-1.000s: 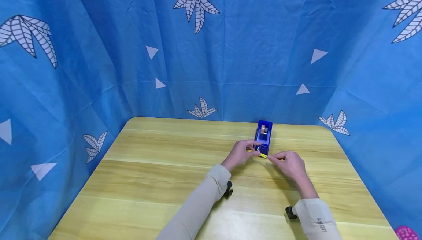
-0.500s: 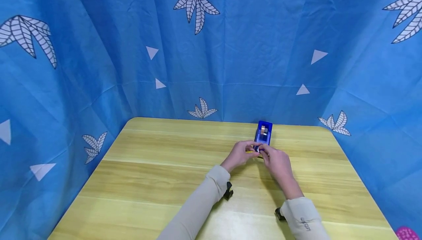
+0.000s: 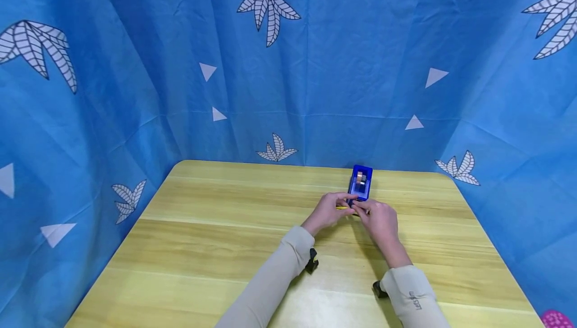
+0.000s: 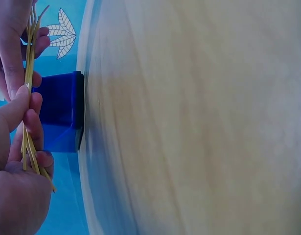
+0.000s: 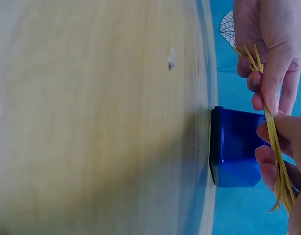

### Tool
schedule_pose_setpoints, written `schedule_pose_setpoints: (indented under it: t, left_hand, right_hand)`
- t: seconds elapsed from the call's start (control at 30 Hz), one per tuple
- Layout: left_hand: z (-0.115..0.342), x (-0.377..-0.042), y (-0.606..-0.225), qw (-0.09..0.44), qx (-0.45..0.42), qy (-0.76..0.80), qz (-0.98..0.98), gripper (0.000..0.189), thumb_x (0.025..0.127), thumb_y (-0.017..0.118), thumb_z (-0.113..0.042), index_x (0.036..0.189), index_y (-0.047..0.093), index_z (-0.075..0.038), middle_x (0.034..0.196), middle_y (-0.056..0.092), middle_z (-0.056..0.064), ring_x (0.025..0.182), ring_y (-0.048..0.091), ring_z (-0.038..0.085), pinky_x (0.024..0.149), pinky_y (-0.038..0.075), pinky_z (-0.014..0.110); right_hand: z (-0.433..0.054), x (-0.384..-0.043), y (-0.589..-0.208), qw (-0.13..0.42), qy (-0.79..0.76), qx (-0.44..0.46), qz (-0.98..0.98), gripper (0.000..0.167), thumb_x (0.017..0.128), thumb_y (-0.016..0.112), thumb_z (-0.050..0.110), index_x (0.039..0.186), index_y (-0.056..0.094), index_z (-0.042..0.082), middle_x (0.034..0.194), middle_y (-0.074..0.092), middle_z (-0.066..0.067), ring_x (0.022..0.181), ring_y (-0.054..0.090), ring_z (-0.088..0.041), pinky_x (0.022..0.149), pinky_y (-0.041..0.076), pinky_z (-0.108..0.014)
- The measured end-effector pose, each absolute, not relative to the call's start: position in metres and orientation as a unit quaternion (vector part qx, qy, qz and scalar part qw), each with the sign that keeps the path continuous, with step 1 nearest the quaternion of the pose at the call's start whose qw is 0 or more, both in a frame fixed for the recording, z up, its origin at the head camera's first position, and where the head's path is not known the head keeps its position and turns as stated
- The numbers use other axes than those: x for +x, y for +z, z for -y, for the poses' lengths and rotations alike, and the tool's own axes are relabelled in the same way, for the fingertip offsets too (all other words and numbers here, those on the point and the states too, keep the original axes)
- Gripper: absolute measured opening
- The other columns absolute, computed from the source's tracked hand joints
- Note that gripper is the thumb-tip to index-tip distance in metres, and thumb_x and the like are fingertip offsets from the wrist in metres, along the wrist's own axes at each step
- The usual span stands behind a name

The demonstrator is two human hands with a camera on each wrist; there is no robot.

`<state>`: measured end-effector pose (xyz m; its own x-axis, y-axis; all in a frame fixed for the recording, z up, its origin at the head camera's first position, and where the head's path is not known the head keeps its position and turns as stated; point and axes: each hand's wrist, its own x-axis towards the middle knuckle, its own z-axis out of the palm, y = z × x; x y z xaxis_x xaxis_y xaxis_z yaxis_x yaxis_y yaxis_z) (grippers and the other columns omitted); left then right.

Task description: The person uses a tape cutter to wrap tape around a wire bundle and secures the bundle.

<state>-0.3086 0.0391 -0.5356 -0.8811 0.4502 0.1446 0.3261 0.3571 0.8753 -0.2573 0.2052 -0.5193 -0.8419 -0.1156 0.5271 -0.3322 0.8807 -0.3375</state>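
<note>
A bundle of thin yellow strands (image 5: pixel 271 129), perhaps wires, is stretched between both hands, its ends fanned out. My left hand (image 3: pixel 326 213) pinches it between thumb and fingers. Close against that hand, my right hand (image 3: pixel 380 222) pinches the bundle near its middle. A small shiny spot shows on the strands at the fingertips in the left wrist view; whether it is tape cannot be made out. Just beyond the hands stands a blue tape dispenser (image 3: pixel 366 186) with a tape roll (image 3: pixel 360 178) in it. The fingers hide its near end in the head view.
The wood-grain table (image 3: pixel 216 228) extends left and toward the person. A blue curtain (image 3: pixel 342 67) with leaf prints hangs behind the table's back edge and along both sides.
My right hand has moved left along the bundle, from its right end to beside the left fingertips, and now covers the dispenser's near end. The left hand has stayed almost still.
</note>
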Motion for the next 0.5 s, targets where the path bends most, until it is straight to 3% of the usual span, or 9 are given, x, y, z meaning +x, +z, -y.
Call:
schedule_pose_setpoints:
  t: [0.3,0.5]
  left_hand:
    - [-0.0383,-0.3065,-0.5327,0.058,0.235,0.515,-0.822,0.043,0.093,0.076,-0.011,0.135,0.070,-0.021,0.128,0.074,0.002,0.092,0.069,0.002,0.071,0.054,0.015]
    - [-0.0391,-0.3067,-0.5327,0.053,0.235,0.518,-0.821,0.042,0.093,0.077,-0.011,0.134,0.071,-0.018,0.122,0.076,0.004,0.090,0.070,0.003,0.065,0.052,0.016]
  right_hand:
    - [-0.2041,-0.2583,-0.5204,0.240,0.216,0.106,0.940,0.022,0.091,0.081,0.023,0.107,0.082,0.008,0.100,0.079,-0.016,0.069,0.073,-0.030,0.060,0.055,-0.044]
    - [-0.2049,-0.2593,-0.5209,0.237,0.221,0.102,0.940,0.022,0.091,0.082,0.023,0.107,0.082,0.008,0.100,0.079,-0.017,0.062,0.068,-0.024,0.057,0.051,-0.041]
